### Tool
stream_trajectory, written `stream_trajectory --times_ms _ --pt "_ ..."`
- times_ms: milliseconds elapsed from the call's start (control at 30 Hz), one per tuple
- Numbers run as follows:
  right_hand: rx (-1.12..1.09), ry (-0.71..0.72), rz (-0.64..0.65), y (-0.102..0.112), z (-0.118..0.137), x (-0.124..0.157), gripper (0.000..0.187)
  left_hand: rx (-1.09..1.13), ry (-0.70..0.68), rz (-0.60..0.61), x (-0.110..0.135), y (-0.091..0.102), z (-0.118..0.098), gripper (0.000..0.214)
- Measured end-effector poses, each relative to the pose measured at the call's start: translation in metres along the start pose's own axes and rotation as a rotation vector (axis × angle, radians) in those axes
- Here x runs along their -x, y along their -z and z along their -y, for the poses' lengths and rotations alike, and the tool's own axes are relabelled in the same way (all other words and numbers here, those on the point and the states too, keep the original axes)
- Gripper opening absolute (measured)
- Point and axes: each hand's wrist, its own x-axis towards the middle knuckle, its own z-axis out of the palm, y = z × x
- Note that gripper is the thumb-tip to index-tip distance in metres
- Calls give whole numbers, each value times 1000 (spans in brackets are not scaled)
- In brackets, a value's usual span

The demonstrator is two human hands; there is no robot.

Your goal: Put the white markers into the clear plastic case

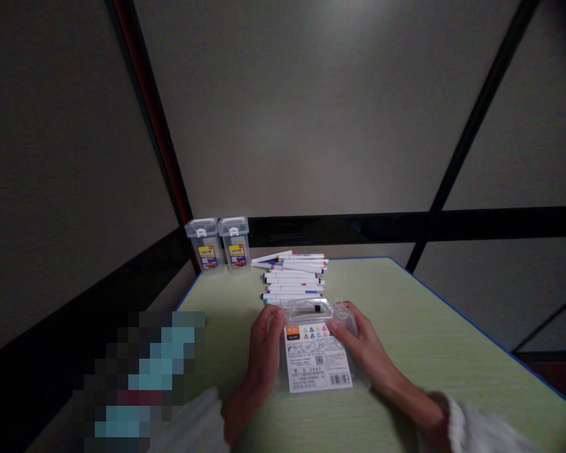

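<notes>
Holding a clear case [314, 352] from both sides, just short of the markers [295, 282]

See two lidded containers [236, 239] side by side at the far left of the worktop [429, 333], well apart from the case. Next, note the left grip [266, 340], pinching the case's upper left side. Find the markers straight beyond, set toward the case's left half, with long axes mostly crosswise; judge the left grip nearer to their ends than the right. Then take in the case itself, between both grips over the near part of the worktop, with label [316, 371] facing the camera and handle [311, 319] at the far end, roughly parallel to the markers. Last, note the right grip [351, 327], grasping the upper right side with thumb over the label's corner.
</notes>
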Motion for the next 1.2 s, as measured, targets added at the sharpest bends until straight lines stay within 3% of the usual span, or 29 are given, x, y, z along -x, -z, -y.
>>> stream_trajectory --times_ms 1200 --pt "0 25 24 3 -9 -2 34 -48 -7 -4 0 2 2 28"
